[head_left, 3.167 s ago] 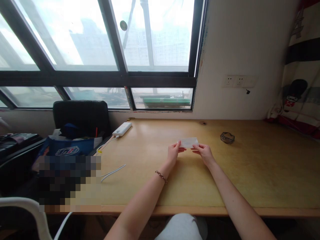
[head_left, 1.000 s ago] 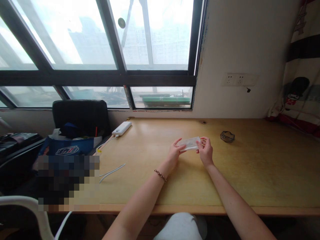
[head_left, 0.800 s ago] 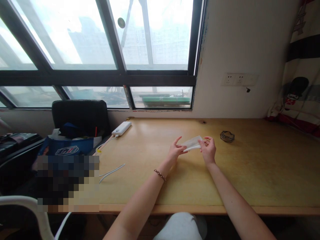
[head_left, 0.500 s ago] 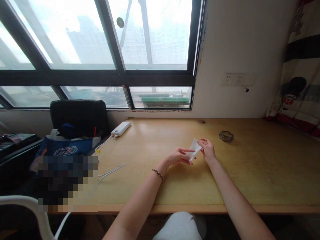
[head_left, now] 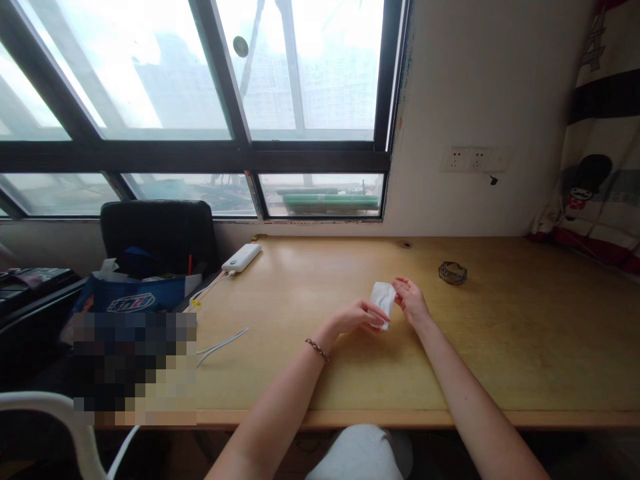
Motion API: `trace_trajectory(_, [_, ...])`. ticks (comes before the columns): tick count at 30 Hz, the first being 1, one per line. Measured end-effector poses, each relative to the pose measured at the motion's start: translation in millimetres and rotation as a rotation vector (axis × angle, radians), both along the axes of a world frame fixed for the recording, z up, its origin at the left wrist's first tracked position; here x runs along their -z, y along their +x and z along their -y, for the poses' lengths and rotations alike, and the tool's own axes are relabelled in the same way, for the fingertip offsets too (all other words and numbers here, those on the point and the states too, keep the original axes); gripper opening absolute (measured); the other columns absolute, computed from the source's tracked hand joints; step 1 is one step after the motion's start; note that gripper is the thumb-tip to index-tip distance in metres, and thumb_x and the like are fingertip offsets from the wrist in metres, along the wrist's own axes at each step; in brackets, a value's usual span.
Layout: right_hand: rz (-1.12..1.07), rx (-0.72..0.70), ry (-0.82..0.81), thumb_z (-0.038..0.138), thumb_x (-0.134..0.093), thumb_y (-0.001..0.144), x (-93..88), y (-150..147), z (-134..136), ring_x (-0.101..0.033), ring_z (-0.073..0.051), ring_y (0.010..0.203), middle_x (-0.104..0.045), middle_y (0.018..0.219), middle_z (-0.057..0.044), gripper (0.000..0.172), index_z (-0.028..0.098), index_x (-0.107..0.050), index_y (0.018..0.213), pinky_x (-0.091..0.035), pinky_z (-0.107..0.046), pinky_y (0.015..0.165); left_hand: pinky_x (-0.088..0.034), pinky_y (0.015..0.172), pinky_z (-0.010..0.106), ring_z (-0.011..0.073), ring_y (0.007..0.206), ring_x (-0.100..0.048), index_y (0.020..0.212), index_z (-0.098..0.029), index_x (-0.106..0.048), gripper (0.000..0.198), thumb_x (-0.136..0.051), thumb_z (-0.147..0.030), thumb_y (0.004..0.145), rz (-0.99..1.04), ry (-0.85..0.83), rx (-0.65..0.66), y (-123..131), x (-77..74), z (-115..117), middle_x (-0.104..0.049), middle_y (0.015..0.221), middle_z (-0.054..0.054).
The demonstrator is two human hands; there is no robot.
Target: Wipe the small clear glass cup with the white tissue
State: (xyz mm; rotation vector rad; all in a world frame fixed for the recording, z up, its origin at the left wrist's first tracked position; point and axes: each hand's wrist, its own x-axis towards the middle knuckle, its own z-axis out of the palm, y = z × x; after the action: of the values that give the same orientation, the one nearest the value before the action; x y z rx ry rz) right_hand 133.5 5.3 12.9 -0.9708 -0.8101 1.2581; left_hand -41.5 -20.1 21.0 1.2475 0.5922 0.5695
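A small folded white tissue (head_left: 383,297) is held up over the wooden table, its broad face turned towards me. My left hand (head_left: 357,316) grips its lower left part, with the fingers lying across its front. At its upper right edge, the fingertips of my right hand (head_left: 411,300) are closed together and touch the tissue. Whether they pinch its edge firmly is hard to see. A braided bracelet (head_left: 317,350) circles my left wrist.
The wooden table (head_left: 525,333) carries a dark ring-shaped object (head_left: 453,272) at right and a white power bank (head_left: 242,258) with a cable at far left. A blue bag (head_left: 145,297) rests on a black chair (head_left: 157,230). Behind are a window and wall sockets (head_left: 467,159).
The tissue has turned from a slant to a more upright, front-facing position and shifted slightly left. My right fingers have moved a little left along with its upper edge.
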Motion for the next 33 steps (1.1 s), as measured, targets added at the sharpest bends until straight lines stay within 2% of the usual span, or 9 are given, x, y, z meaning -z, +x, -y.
trace_trajectory(3, [0.064,0.010,-0.059,0.040,-0.067,0.057,-2.0,-1.5,2.5,-0.054,-0.009,0.049,-0.063,0.074,-0.001,0.037,0.021,-0.051,0.084,-0.040,-0.018,0.041,-0.049,0.064,0.031,0.0161,0.060,-0.060,0.082,-0.010,-0.067,0.032,-0.070,-0.028,0.056,0.039,0.130,-0.196,5.6,5.1,-5.6,-0.065,0.070,0.010])
trace_trajectory(7, [0.240,-0.224,-0.022,0.040,-0.068,0.055,-2.9,-7.9,11.8,-0.057,-0.012,0.056,-0.064,0.067,-0.003,0.032,0.016,-0.058,0.074,-0.043,-0.021,0.048,-0.049,0.059,0.031,0.0164,0.056,-0.060,0.080,-0.009,-0.067,0.035,-0.068,-0.035,0.058,0.028,0.268,-0.334,10.8,7.3,-9.8,-0.065,0.068,0.010])
trace_trajectory(12, [0.337,-0.328,0.060,0.043,-0.063,0.060,-0.6,-13.5,17.6,-0.057,-0.014,0.055,-0.064,0.064,-0.004,0.031,0.013,-0.063,0.066,-0.043,-0.024,0.051,-0.050,0.059,0.032,0.0172,0.056,-0.061,0.078,-0.009,-0.067,0.037,-0.068,-0.039,0.057,0.001,0.292,-0.339,13.2,9.4,-8.0,-0.065,0.068,0.011])
trace_trajectory(19, [0.153,-0.201,0.083,0.040,-0.064,0.060,3.9,-11.3,8.0,-0.056,-0.012,0.055,-0.063,0.062,-0.002,0.028,0.014,-0.061,0.068,-0.045,-0.026,0.057,-0.050,0.062,0.034,0.0175,0.056,-0.061,0.079,-0.007,-0.066,0.047,-0.072,-0.042,0.049,-0.061,0.193,-0.291,14.9,12.2,-9.6,-0.064,0.065,0.009])
trace_trajectory(23, [0.071,-0.159,0.086,0.039,-0.062,0.065,-1.9,-8.0,8.2,-0.059,-0.013,0.061,-0.065,0.071,-0.002,0.032,0.021,-0.058,0.090,-0.045,-0.026,0.058,-0.050,0.061,0.033,0.0166,0.055,-0.061,0.082,-0.007,-0.066,0.046,-0.071,-0.041,0.051,-0.040,0.177,-0.306,14.1,9.3,-9.9,-0.063,0.061,0.006])
trace_trajectory(25, [0.055,-0.236,0.079,0.043,-0.057,0.069,-6.3,-7.0,10.6,-0.060,-0.014,0.069,-0.065,0.082,-0.004,0.036,0.024,-0.056,0.099,-0.046,-0.027,0.063,-0.049,0.059,0.031,0.0152,0.053,-0.060,0.084,-0.008,-0.065,0.043,-0.069,-0.039,0.055,-0.028,0.193,-0.341,12.4,6.6,-10.0,-0.062,0.059,0.006])
trace_trajectory(28, [0.119,-0.418,0.045,0.049,-0.049,0.073,-10.8,-7.8,15.2,-0.060,-0.017,0.078,-0.065,0.088,-0.009,0.038,0.017,-0.063,0.088,-0.044,-0.030,0.070,-0.047,0.056,0.027,0.0122,0.050,-0.057,0.083,-0.007,-0.066,0.035,-0.065,-0.034,0.061,-0.016,0.231,-0.383,9.0,2.3,-9.7,-0.061,0.059,0.005])
trace_trajectory(31, [0.176,-0.548,0.031,0.053,-0.043,0.075,-12.0,-9.6,18.6,-0.060,-0.019,0.078,-0.065,0.083,-0.012,0.047,0.012,-0.065,0.080,-0.043,-0.033,0.075,-0.044,0.052,0.024,0.0099,0.046,-0.053,0.078,-0.007,-0.067,0.026,-0.061,-0.027,0.063,-0.027,0.234,-0.346,6.1,-0.5,-8.8,-0.060,0.057,0.005])
trace_trajectory(33, [0.166,-0.546,0.029,0.053,-0.042,0.076,-11.9,-9.9,19.0,-0.059,-0.020,0.080,-0.065,0.087,-0.012,0.047,0.012,-0.065,0.083,-0.043,-0.034,0.076,-0.042,0.049,0.023,0.0100,0.046,-0.053,0.079,-0.008,-0.067,0.024,-0.059,-0.024,0.063,-0.055,0.216,-0.290,4.8,-1.4,-8.3,-0.060,0.058,0.005])
